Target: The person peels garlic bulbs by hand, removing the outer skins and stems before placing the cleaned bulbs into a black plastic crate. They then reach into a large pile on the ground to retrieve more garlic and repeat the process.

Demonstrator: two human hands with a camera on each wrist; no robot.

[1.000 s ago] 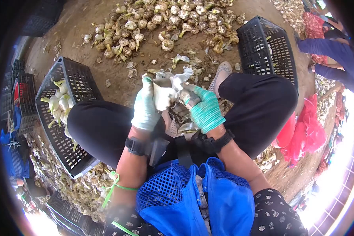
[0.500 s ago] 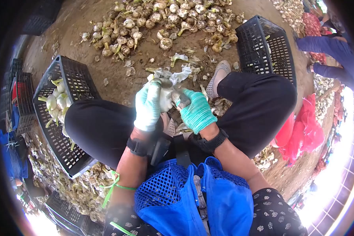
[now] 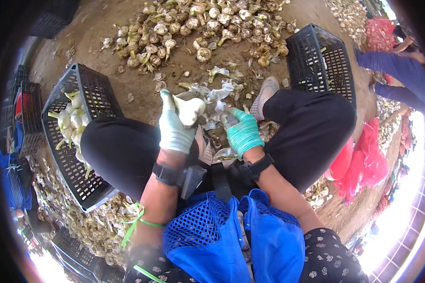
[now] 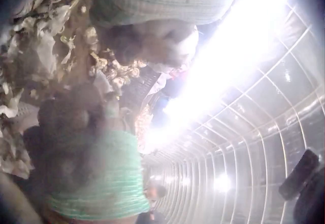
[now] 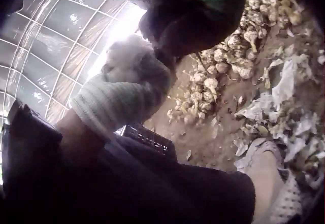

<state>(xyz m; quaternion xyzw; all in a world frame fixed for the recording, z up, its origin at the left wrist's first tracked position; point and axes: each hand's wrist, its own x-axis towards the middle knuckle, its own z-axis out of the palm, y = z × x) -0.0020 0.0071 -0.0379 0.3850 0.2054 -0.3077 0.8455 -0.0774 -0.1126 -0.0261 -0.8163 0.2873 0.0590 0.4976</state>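
Since a second ago the two hands have drawn apart, and the white garlic bulb (image 3: pixel 190 110) now sits in the left one alone, lifted a little clear of the right.

Dirt floor (image 3: pixel 141 89) spreads out ahead of the seated person's bent knees. A black crate (image 3: pixel 95 96) lies just beside the left knee with peeled white bulbs (image 3: pixel 70 121) along its far wall, and a second black crate (image 3: pixel 323 61) stands beyond the right knee. A heap of unpeeled garlic (image 3: pixel 208 23) lies farther out, with loose skins (image 3: pixel 219 89) scattered between it and the hands.

The left hand (image 3: pixel 174 127), in a pale glove, is raised with its palm turned inward; its grip is curled round the bulb, which shows above the thumb and fingers. The right hand (image 3: pixel 243 134), in a teal glove, is held lower and near, not touching the bulb. Its grip pinches a grey-brown scrap (image 3: pixel 229 115) at the fingertips; what the scrap is cannot be told.
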